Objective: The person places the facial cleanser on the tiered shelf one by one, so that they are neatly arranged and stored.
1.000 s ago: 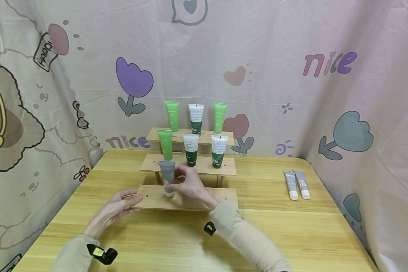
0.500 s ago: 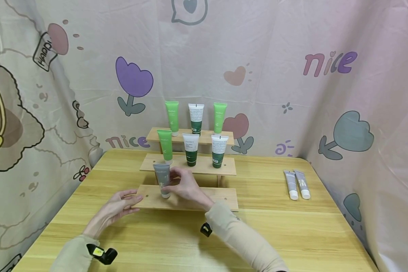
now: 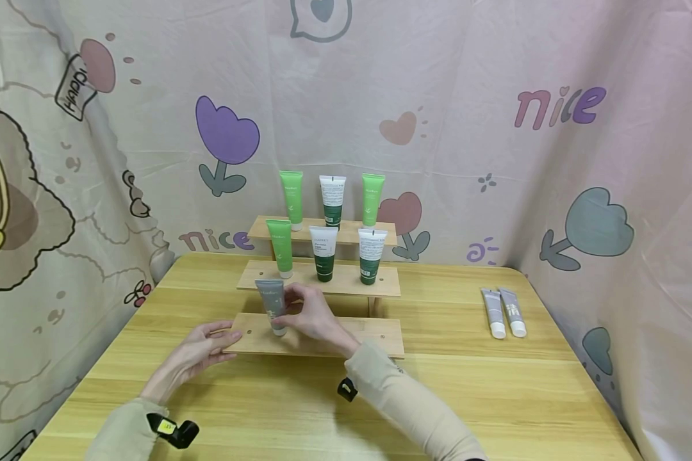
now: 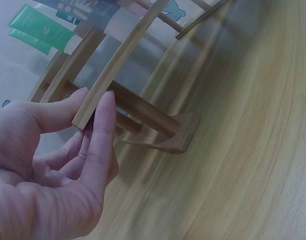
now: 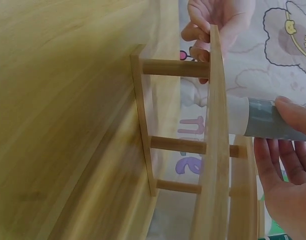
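Note:
A three-tier wooden display rack stands on the table. My left hand (image 3: 193,351) pinches the left end of its lowest shelf (image 3: 375,331), thumb on top and fingers beneath, as the left wrist view shows. Near that end, my right hand (image 3: 314,315) holds a grey squeeze tube (image 3: 271,298) between thumb and fingers. The tube is upright with its white cap (image 5: 238,115) down, the cap's end right at the board's surface. On the middle shelf (image 3: 343,288) stand a green tube (image 3: 280,246) and two white-and-dark-green tubes (image 3: 324,246).
The top shelf (image 3: 350,234) carries two green tubes (image 3: 373,198) with a white-and-dark-green tube (image 3: 332,195) between them. Two more grey tubes (image 3: 494,312) lie on the table (image 3: 450,397) at the right. A printed curtain (image 3: 438,83) hangs behind and at both sides.
My right hand has shifted the grey tube a little leftward along the lowest shelf, closer to the left end. The left hand keeps its place on the shelf.

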{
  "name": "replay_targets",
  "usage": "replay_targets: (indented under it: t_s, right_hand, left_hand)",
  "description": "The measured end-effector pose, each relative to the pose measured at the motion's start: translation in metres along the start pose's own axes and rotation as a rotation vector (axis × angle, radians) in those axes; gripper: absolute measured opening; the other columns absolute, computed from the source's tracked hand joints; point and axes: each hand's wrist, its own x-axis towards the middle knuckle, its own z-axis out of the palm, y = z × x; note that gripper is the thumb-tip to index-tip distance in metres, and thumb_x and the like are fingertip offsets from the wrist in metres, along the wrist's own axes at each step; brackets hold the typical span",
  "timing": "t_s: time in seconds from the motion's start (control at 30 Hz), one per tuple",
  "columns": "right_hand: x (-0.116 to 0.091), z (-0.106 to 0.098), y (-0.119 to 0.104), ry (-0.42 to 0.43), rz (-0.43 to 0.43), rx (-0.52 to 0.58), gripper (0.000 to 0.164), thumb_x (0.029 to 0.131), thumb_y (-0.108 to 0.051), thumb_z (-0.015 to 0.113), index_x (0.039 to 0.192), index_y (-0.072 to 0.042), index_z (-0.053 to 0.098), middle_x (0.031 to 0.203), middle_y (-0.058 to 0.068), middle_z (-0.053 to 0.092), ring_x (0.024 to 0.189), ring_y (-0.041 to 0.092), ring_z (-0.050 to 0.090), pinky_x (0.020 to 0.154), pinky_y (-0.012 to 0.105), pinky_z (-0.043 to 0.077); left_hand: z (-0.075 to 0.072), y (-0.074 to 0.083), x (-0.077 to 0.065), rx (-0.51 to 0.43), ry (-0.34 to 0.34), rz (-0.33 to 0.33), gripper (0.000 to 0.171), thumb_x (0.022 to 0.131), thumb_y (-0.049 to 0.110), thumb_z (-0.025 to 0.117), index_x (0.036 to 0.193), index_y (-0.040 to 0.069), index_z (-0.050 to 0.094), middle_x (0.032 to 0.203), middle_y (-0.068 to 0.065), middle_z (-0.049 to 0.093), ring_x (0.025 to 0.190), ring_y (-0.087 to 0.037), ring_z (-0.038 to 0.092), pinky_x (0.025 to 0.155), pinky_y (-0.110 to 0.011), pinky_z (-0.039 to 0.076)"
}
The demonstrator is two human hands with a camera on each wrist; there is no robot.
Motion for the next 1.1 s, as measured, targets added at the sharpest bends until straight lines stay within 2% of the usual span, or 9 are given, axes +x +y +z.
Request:
replay_targets:
  t_s: [0.2,0.33,0.4,0.47,0.7,0.93,1.1]
  right_hand:
    - [0.0006,0.0012,0.0006,0.000,0.004,-0.005,0.046,0.079,-0.003,0.085,0.120,-0.002,0.064,0.118,0.014,0.070,0.105,0.024,0.068,0.092,0.019,0.056]
    - [0.0007,0.0014,0.0008,0.000,-0.001,-0.019,0.046,0.079,-0.003,0.085,0.120,-0.002,0.064,0.118,0.013,0.070,0.104,0.023,0.068,0.092,0.018,0.056]
    - [0.0010,0.0016,0.0008,-0.001,-0.002,-0.027,0.046,0.079,-0.003,0.085,0.120,-0.002,0.064,0.117,0.013,0.071,0.104,0.023,0.068,0.092,0.018,0.056]
    - [0.0012,0.0017,0.0009,-0.001,-0.001,-0.031,0.047,0.079,-0.004,0.085,0.120,-0.003,0.064,0.117,0.013,0.071,0.104,0.022,0.068,0.092,0.018,0.056]
    - [0.0010,0.0023,0.0014,-0.001,-0.007,-0.029,0.047,0.078,-0.003,0.085,0.120,-0.003,0.063,0.118,0.013,0.070,0.103,0.022,0.068,0.092,0.018,0.056]
    - [0.0001,0.0021,0.0014,-0.003,-0.023,-0.025,0.050,0.078,-0.002,0.085,0.122,-0.002,0.062,0.119,0.014,0.070,0.105,0.024,0.068,0.093,0.019,0.056]
    - [-0.0021,-0.0017,0.0007,-0.011,-0.048,-0.012,0.051,0.078,-0.004,0.086,0.123,-0.002,0.062,0.119,0.013,0.070,0.105,0.021,0.068,0.094,0.020,0.057]
  left_hand:
    - [0.0001,0.0002,-0.0002,-0.003,-0.004,0.000,0.085,0.103,0.018,0.059,0.153,-0.019,0.001,0.156,-0.041,0.021,0.102,0.003,0.062,0.091,-0.027,0.062]
    - [-0.0008,0.0001,0.0000,-0.003,-0.002,0.001,0.085,0.102,0.017,0.060,0.153,-0.019,0.002,0.148,-0.035,0.041,0.101,0.002,0.064,0.090,-0.027,0.062]
    - [-0.0014,0.0000,0.0002,-0.007,-0.002,0.004,0.085,0.102,0.016,0.060,0.153,-0.019,0.002,0.141,-0.024,0.052,0.101,0.002,0.064,0.090,-0.027,0.062]
    - [-0.0018,-0.0002,0.0003,-0.010,-0.006,0.006,0.085,0.102,0.016,0.060,0.153,-0.019,0.002,0.136,-0.015,0.056,0.101,0.002,0.064,0.090,-0.026,0.062]
    - [-0.0022,-0.0011,0.0006,-0.008,-0.002,0.008,0.084,0.102,0.016,0.060,0.153,-0.019,0.002,0.135,-0.013,0.056,0.101,0.001,0.065,0.090,-0.027,0.062]
    - [-0.0022,-0.0012,0.0008,-0.014,0.003,0.002,0.085,0.102,0.016,0.061,0.153,-0.018,0.003,0.126,-0.005,0.060,0.101,0.000,0.065,0.090,-0.027,0.062]
    - [-0.0018,-0.0016,0.0007,-0.004,0.003,0.005,0.084,0.102,0.017,0.061,0.153,-0.018,0.003,0.136,-0.016,0.055,0.102,0.001,0.064,0.090,-0.027,0.062]
